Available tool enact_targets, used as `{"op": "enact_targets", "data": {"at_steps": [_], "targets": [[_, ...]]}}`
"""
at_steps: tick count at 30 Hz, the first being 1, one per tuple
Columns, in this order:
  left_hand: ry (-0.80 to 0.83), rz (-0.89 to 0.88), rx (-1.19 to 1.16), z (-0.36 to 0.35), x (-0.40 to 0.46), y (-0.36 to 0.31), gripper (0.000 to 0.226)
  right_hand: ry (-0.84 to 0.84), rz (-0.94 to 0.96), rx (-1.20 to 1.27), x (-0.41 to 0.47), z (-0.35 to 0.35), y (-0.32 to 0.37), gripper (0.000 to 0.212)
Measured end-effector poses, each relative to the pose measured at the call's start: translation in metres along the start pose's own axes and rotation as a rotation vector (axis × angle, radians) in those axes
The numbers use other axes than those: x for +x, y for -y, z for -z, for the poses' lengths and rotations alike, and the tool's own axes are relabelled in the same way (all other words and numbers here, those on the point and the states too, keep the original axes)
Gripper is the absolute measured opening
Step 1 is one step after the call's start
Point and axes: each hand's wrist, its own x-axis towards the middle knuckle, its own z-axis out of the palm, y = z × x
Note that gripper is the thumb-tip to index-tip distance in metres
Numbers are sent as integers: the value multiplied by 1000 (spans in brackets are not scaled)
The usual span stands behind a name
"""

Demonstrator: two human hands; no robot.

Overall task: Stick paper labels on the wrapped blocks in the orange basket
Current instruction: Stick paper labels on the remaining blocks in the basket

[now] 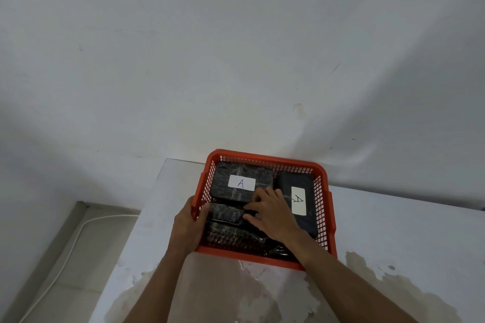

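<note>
An orange basket [325,220] sits on the table against the wall, holding several black wrapped blocks. The back-left block [223,181] carries a white label [241,182] marked A. The right block [308,225] carries another A label [299,200]. My left hand [187,225] grips the basket's left rim, thumb inside against the middle-left block [225,214]. My right hand [273,214] lies inside the basket over that block, fingers spread and pressing down; whatever lies under them is hidden. A front block [231,237] bears no label.
The white table [393,231] has worn, stained patches near its front. The wall [236,60] stands right behind the basket. To the left the table edge drops to the floor, where a white cable [70,252] runs.
</note>
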Motion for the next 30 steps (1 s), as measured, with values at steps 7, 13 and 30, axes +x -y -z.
{"op": "enact_targets", "data": {"at_steps": [7,13,30], "targets": [[0,-3,-8,1,-2,-2,59,-49,-11,55,-3,-4,3,23],[1,7,-19,1,-3,-5,61,-14,-1,-1,-7,-7,3,43],[-6,24,-17,1,-2,-4,50,-17,-35,35,-3,-15,9,39]]}}
